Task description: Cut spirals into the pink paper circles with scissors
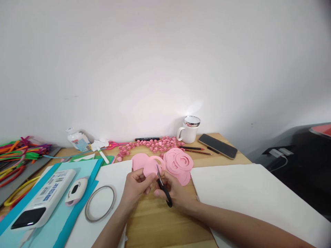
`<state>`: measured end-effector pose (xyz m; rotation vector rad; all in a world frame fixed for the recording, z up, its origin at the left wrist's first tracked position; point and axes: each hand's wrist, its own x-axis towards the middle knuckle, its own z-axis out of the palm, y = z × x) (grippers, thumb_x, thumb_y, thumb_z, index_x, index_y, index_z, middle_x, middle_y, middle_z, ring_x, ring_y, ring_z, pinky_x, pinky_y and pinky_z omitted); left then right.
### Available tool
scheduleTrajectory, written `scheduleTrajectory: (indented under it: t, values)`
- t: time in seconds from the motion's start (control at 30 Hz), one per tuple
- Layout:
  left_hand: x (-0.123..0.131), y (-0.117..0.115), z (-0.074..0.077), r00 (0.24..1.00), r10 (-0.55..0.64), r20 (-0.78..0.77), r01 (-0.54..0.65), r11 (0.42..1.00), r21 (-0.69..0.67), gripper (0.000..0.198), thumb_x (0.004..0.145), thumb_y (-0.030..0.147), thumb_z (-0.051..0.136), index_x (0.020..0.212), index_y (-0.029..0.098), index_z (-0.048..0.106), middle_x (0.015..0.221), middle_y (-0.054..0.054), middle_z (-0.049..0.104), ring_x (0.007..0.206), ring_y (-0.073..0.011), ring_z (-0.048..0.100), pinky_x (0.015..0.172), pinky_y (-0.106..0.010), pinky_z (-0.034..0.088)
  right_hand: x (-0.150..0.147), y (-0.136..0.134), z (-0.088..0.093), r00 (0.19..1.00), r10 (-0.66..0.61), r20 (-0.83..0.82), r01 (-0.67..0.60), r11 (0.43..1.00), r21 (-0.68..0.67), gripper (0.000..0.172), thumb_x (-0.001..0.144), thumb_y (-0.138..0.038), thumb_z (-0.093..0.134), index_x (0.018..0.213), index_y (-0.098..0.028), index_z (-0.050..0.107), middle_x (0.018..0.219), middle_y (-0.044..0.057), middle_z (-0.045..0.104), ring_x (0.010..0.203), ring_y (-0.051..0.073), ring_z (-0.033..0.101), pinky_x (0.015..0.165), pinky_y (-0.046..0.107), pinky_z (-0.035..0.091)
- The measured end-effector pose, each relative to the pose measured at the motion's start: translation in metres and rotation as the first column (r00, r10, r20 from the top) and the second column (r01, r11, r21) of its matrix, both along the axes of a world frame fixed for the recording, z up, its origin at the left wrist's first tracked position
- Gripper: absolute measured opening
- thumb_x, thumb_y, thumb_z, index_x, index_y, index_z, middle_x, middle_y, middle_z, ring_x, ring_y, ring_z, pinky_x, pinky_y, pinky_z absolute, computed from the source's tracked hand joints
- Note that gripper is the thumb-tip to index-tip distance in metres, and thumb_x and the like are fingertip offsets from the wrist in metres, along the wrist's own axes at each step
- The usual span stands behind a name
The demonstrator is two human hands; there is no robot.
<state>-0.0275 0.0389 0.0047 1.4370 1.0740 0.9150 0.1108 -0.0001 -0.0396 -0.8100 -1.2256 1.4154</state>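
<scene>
My left hand [139, 183] pinches a round pink paper piece [150, 167] near the middle of the table. In my right hand [174, 189] is a pair of scissors [163, 190] with black handles, its blades at the right side of that paper. Just behind my hands lie more pink paper discs [139, 160]. To their right is a heap of pink paper spirals [178, 162], overlapping one another. Farther back, many small rolled pink paper pieces [155, 144] are scattered along the wall side.
A white mug [190, 130] and a phone [218, 146] stand and lie at the back right, by pencils [192, 148]. White sheets [248, 196] lie on the right. On the left are a tape roll [100, 204], a power bank [48, 196], a white bottle [78, 139] and colourful pipe cleaners [20, 151].
</scene>
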Motion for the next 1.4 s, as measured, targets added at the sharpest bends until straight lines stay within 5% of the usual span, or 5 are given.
scheduleTrajectory:
  t: [0.47, 1.1, 1.4]
  values:
    - [-0.0021, 0.0005, -0.0017, 1.000, 0.016, 0.023, -0.016, 1.000, 0.000, 0.027, 0.070, 0.033, 0.064, 0.053, 0.014, 0.053, 0.038, 0.006, 0.048, 0.034, -0.0044, 0.037, 0.039, -0.017, 0.027, 0.0011, -0.0007, -0.0017, 0.999, 0.014, 0.046, -0.014, 1.000, -0.006, 0.037, 0.066, -0.039, 0.071, 0.083, -0.019, 0.046, 0.057, -0.008, 0.039, 0.047, 0.006, 0.030, 0.043, 0.019, 0.023]
    - [0.0007, 0.0009, 0.0049, 0.974, 0.088, 0.209, -0.075, 0.995, -0.070, 0.025, 0.069, 0.035, 0.066, 0.061, 0.016, 0.051, 0.047, 0.005, 0.053, 0.036, -0.0050, 0.038, 0.037, -0.017, 0.028, -0.0001, -0.0029, -0.0015, 0.996, -0.009, 0.088, 0.018, 0.994, -0.106, 0.037, 0.064, -0.039, 0.071, 0.075, -0.019, 0.042, 0.048, -0.009, 0.046, 0.039, 0.007, 0.042, 0.039, 0.019, 0.033]
    - [-0.0027, 0.0009, -0.0013, 0.999, 0.030, 0.024, -0.031, 0.999, 0.020, 0.031, 0.069, 0.032, 0.065, 0.049, 0.015, 0.049, 0.037, 0.006, 0.047, 0.036, -0.0053, 0.037, 0.041, -0.018, 0.027, -0.0005, -0.0021, 0.0004, 0.995, -0.001, 0.097, 0.005, 0.999, -0.046, 0.038, 0.062, -0.036, 0.074, 0.083, -0.019, 0.047, 0.057, -0.008, 0.046, 0.048, 0.007, 0.040, 0.045, 0.020, 0.031]
